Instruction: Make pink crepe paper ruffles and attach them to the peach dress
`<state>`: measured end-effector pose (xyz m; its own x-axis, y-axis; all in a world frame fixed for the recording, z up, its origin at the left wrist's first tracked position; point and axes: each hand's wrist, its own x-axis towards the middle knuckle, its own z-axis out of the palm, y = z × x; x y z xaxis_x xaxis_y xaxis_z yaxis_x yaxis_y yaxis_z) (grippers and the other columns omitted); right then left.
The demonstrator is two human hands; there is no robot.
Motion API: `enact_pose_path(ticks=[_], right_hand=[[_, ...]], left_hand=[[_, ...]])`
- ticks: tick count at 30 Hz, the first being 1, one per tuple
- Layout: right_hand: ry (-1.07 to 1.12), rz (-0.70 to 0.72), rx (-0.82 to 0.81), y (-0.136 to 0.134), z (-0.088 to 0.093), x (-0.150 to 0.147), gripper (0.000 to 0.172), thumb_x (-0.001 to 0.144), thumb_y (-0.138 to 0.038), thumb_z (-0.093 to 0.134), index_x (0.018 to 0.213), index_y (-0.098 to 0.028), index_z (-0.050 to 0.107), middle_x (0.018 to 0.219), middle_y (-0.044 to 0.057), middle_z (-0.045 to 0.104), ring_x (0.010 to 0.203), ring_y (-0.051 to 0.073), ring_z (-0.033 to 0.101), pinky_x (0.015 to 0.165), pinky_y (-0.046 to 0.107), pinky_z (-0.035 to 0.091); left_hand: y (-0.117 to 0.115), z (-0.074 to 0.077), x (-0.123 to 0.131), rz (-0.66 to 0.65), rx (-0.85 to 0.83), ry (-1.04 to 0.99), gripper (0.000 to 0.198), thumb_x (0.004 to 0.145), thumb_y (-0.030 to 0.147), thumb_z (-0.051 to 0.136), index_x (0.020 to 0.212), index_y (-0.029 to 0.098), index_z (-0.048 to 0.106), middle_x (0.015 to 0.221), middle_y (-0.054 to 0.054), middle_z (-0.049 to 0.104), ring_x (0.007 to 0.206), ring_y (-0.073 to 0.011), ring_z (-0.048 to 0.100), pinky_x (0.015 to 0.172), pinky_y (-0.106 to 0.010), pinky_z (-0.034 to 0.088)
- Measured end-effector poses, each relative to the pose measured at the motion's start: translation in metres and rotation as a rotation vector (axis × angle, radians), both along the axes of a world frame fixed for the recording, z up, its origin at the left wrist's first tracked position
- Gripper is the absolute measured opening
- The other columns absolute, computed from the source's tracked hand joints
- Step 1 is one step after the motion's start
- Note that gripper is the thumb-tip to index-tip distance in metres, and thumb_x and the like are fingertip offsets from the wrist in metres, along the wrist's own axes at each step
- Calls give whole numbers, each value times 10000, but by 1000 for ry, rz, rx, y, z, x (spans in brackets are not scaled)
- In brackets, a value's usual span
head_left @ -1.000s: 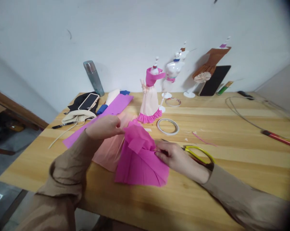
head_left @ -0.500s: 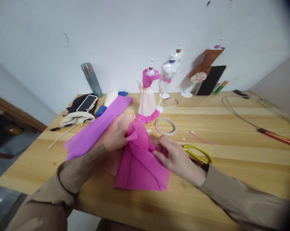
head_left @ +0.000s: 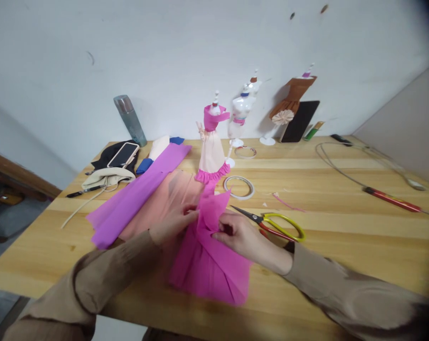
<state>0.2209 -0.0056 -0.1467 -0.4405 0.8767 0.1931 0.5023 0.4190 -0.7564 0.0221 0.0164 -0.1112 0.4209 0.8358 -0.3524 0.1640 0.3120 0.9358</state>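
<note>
A sheet of magenta crepe paper (head_left: 214, 270) lies folded and creased near the table's front, its upper end bunched up. My right hand (head_left: 237, 234) pinches its right edge between thumb and fingers. At the paper's left side is my left hand (head_left: 177, 220), thumb and fingertips closed on the upper edge. Under and beside my left hand spreads peach crepe paper (head_left: 160, 196), with a purple crepe paper strip (head_left: 139, 194) along its left. Just right of my right hand lie scissors (head_left: 271, 225) with yellow and red handles, partly hidden by the wrist.
Behind the paper stands a small mannequin in a pink and cream dress (head_left: 214, 147), with a tape roll (head_left: 238, 187) beside it. More mannequins (head_left: 241, 113), a dark tablet (head_left: 299, 122), a bottle (head_left: 131, 121), a phone (head_left: 123, 155) and a red-handled tool with a cable (head_left: 392, 199) surround the work.
My right hand has moved leftward over the magenta paper, drawing its edge inward. The bunched top now stands as a pointed flap. More of the scissors shows, and the view has shifted slightly.
</note>
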Motion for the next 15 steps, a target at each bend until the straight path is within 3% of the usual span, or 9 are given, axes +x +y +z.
enact_pose_path(ticks=[3,8,12,15], right_hand=[[94,79,-11,-5,8,-1,161,782,-148,628,651,-196,549,706,-2,609,679,148,563,634,259,437],[311,88,-9,-10,15,1,119,851,-261,602,752,-197,612,772,29,630,739,170,597,680,289,482],[398,39,-52,-8,5,4,156,851,-301,596,743,-191,613,776,40,638,766,184,596,710,309,490],[501,-21,-133,-5,-1,5,225,830,-343,617,673,-186,588,691,19,610,685,165,564,658,292,479]], left_hand=[[-11,1,8,-26,-107,-135,501,646,362,803,1068,120,687,927,-100,728,863,-229,678,821,-340,521],[-17,11,4,104,-222,-271,478,607,286,832,1037,133,690,942,-105,735,871,-239,693,756,-324,547],[-9,22,-23,226,-117,-179,455,629,287,803,1042,139,685,948,-87,740,901,-231,688,735,-296,548],[9,37,-51,279,16,-8,436,617,294,783,1007,128,683,849,-62,736,776,-217,684,677,-300,538]])
